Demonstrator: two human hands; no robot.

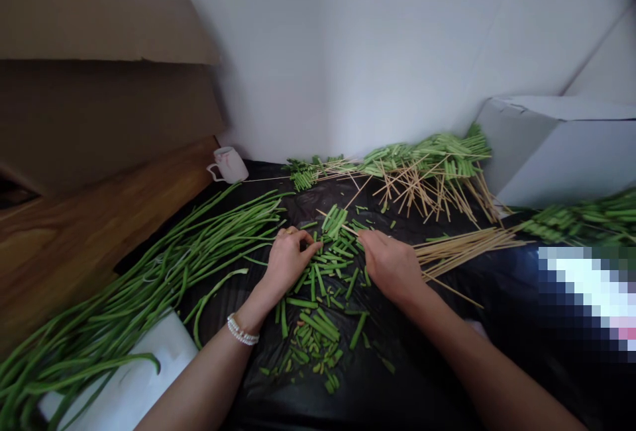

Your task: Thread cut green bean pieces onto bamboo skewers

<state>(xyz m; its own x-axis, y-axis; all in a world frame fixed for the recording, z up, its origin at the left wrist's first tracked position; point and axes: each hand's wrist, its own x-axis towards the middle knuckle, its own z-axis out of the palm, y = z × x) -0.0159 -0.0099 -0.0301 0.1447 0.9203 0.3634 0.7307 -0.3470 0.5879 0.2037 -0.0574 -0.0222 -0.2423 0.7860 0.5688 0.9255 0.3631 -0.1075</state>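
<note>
My left hand [288,262], with a pearl bracelet [243,330] on the wrist, hovers over a scattered pile of cut green bean pieces [318,298] on a black plastic sheet [422,378]. Its fingers curl in at the pile's edge. My right hand [390,265] lies just to the right of the pile, fingers pointing left. A thin bamboo skewer [348,228] runs from a small upright bundle of bean pieces [336,221] towards those fingertips. Whether either hand grips anything is hidden by the fingers.
Long uncut beans [149,265] lie at the left, partly on a white board [134,378]. Skewered bean pieces [422,166] heap along the back, and loose skewers [462,249] lie to the right. A white mug [228,165] stands in the far corner. Cardboard [99,53] and a white box [556,146] flank the sheet.
</note>
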